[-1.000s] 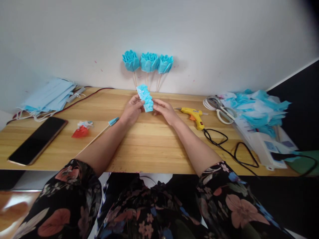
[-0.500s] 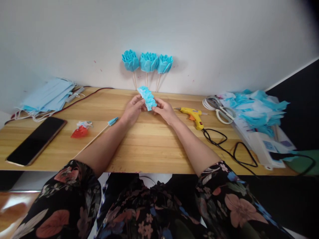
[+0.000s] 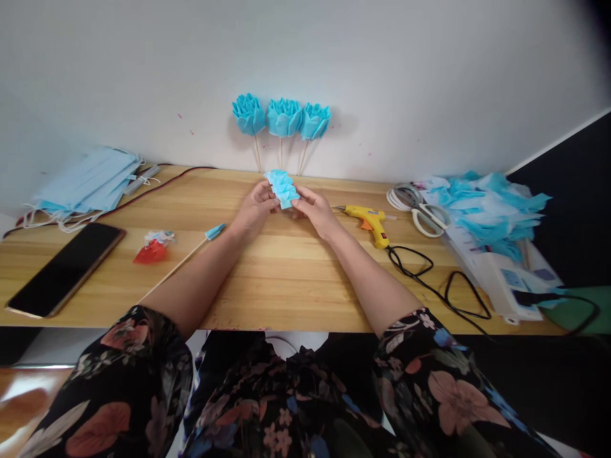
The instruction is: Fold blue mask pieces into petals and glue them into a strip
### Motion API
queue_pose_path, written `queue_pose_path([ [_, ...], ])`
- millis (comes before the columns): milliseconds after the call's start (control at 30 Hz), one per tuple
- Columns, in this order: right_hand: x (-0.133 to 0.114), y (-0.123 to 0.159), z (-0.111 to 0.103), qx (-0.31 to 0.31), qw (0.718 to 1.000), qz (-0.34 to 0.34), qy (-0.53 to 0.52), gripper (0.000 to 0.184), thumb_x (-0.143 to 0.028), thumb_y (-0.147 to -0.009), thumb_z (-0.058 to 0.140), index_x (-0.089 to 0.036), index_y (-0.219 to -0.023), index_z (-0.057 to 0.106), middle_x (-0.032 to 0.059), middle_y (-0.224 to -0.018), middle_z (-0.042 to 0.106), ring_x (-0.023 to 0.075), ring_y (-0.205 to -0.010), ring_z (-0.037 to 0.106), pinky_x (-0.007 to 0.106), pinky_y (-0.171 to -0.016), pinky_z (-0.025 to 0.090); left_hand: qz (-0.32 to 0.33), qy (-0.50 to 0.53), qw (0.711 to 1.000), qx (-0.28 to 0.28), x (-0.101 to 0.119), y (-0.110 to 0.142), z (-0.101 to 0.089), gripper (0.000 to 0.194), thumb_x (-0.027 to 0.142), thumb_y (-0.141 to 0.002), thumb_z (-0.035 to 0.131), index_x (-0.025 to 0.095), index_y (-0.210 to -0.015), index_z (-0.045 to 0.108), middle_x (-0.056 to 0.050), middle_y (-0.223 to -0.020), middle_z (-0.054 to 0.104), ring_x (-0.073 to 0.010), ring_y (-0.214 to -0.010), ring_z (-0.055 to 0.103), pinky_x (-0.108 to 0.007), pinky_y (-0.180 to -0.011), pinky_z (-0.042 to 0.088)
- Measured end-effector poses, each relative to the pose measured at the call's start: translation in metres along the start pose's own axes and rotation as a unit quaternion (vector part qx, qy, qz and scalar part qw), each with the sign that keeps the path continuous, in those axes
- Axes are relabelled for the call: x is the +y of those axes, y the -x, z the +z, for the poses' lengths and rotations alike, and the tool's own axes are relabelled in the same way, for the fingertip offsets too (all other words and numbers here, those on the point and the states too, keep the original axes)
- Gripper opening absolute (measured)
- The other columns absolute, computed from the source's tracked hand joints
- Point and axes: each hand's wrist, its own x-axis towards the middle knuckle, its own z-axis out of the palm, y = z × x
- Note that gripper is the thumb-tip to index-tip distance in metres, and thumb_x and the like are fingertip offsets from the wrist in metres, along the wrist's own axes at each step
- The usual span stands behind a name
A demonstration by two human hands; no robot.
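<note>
My left hand (image 3: 252, 208) and my right hand (image 3: 315, 210) meet over the far middle of the wooden table (image 3: 286, 280). Both pinch a pleated strip of blue fabric (image 3: 282, 187), the left at its left edge and the right at its near right end. The strip tilts toward the left hand. Just behind it, three blue fabric flowers on sticks (image 3: 282, 118) lean against the white wall. A thin wooden stick with a blue tip (image 3: 188, 257) lies beside my left forearm.
A yellow glue gun (image 3: 370, 221) with a black cord (image 3: 439, 289) lies right of my right hand. Scissors (image 3: 422, 213) and blue fabric scraps (image 3: 487, 210) sit at the right. A phone (image 3: 64, 267), a red scrap (image 3: 151, 251) and stacked blue masks (image 3: 88, 184) lie at the left.
The blue strip has been folded or lowered: it stood taller a second ago and now sits shorter between my fingers. Both hands stayed in about the same place.
</note>
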Motion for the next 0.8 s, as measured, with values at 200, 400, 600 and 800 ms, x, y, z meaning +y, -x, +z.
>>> queue_pose_path([
  [200,-0.0028,0.0029,0.0020,-0.022,1.000,0.004,-0.015,0.059,-0.049,-0.073,0.078,-0.023,-0.125,0.069,0.0045,-0.116,0.074,0.0211,-0.104,0.065,0.027,-0.068,0.055,0.000,0.022,1.000,0.015,0.0017,0.0001,-0.0001,0.045,0.023,-0.068,0.083,0.023,-0.108,0.062,0.003,-0.078,0.065,-0.0105,-0.065,0.058,-0.026,-0.064,0.044],
  [400,0.0004,0.0012,0.0023,-0.004,1.000,-0.018,-0.006,0.063,-0.042,-0.071,0.078,-0.023,-0.130,0.064,0.0038,-0.110,0.075,0.0199,-0.096,0.064,0.028,-0.067,0.054,-0.007,0.017,1.000,0.005,0.0044,0.0031,0.0050,0.041,0.025,-0.071,0.082,0.022,-0.108,0.064,0.000,-0.083,0.069,-0.0118,-0.071,0.061,-0.026,-0.067,0.047],
  [600,0.0049,-0.0008,0.0021,0.001,1.000,-0.017,0.021,0.060,-0.043,-0.071,0.077,-0.024,-0.127,0.065,0.0036,-0.105,0.075,0.0198,-0.092,0.065,0.029,-0.069,0.054,-0.002,-0.019,1.000,0.005,0.0041,0.0040,0.0064,0.040,0.029,-0.072,0.082,0.022,-0.108,0.065,-0.001,-0.087,0.070,-0.0121,-0.072,0.061,-0.026,-0.067,0.046],
  [800,0.0047,0.0009,0.0018,-0.008,1.000,-0.015,0.012,0.057,-0.046,-0.073,0.074,-0.022,-0.125,0.066,0.0033,-0.104,0.075,0.0196,-0.093,0.066,0.028,-0.068,0.054,-0.004,-0.019,1.000,0.021,0.0040,0.0025,0.0057,0.047,0.021,-0.068,0.081,0.022,-0.112,0.066,-0.002,-0.093,0.072,-0.0132,-0.075,0.062,-0.026,-0.067,0.046],
])
